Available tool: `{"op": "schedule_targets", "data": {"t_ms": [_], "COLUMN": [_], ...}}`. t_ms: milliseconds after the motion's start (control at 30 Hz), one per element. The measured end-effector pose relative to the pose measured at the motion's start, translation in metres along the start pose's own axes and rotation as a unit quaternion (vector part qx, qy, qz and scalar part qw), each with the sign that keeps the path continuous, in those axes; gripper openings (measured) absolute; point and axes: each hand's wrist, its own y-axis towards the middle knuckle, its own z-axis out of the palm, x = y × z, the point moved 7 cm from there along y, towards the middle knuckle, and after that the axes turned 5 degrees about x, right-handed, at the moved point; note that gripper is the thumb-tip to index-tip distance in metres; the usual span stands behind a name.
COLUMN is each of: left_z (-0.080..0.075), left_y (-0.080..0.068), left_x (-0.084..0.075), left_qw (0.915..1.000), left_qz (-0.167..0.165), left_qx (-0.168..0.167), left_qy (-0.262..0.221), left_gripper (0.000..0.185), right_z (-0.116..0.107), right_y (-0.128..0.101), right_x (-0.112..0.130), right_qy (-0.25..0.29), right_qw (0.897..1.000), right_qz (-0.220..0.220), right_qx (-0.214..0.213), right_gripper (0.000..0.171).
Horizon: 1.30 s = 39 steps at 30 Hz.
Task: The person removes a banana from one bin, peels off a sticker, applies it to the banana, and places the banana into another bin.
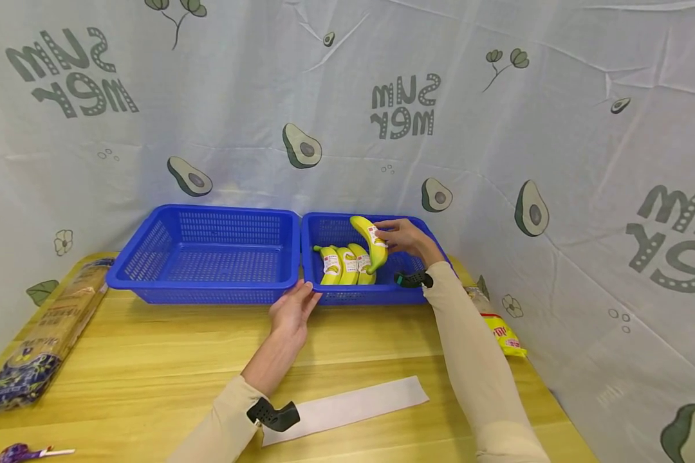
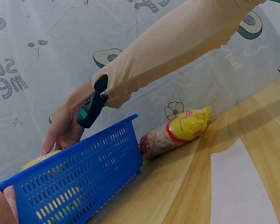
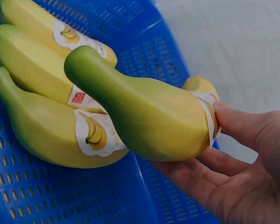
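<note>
My right hand [image 1: 404, 236] holds a yellow banana [image 1: 378, 256] with a white label over the right blue basket [image 1: 370, 296]. In the right wrist view, thumb and fingers pinch this banana [image 3: 149, 116] near its labelled end, its green tip pointing away from the palm. Three more labelled bananas [image 1: 348, 270] lie side by side in the basket's left part. At that basket's front left corner, my left hand [image 1: 291, 314] grips the rim. A fingertip [image 2: 10, 200] shows against the perforated outer wall in the left wrist view.
A second blue basket [image 1: 226, 292] stands directly to the left, with nothing in it. A long noodle-like pack [image 1: 55, 334] lies at the left edge, a lollipop [image 1: 20, 453] in front of it. A white paper strip [image 1: 353, 408] lies in front; a yellow-ended bag [image 1: 500, 331] is at right.
</note>
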Motion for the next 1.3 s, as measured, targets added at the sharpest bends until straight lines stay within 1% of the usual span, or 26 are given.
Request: {"op": "schedule_targets", "data": {"t_ms": [167, 367, 667, 933, 1300], "left_z": [-0.001, 0.0, 0.002, 0.001, 0.0], "left_y": [0.001, 0.001, 0.001, 0.003, 0.005], "left_x": [0.0, 0.0, 0.0, 0.001, 0.002], "left_qw": [1.0, 1.0, 0.9999, 0.9999, 1.0], "left_qz": [0.0, 0.003, 0.009, 0.006, -0.001], "left_qx": [0.003, 0.004, 0.006, 0.008, 0.003], "left_qy": [0.001, 0.002, -0.006, -0.006, -0.003], "left_gripper": [0.023, 0.017, 0.015, 0.013, 0.015], "right_z": [0.002, 0.003, 0.003, 0.003, 0.0], "right_y": [0.003, 0.005, 0.006, 0.006, 0.013], "right_x": [-0.005, -0.016, -0.027, -0.036, -0.045], "right_qy": [-0.007, -0.008, -0.02, 0.008, -0.013], "right_qw": [1.0, 0.998, 0.996, 0.994, 0.989], "right_qz": [0.02, 0.058, 0.075, 0.1, 0.143], "right_qx": [0.005, 0.007, 0.045, 0.047, 0.038], "right_gripper": [0.053, 0.054, 0.056, 0.055, 0.053]}}
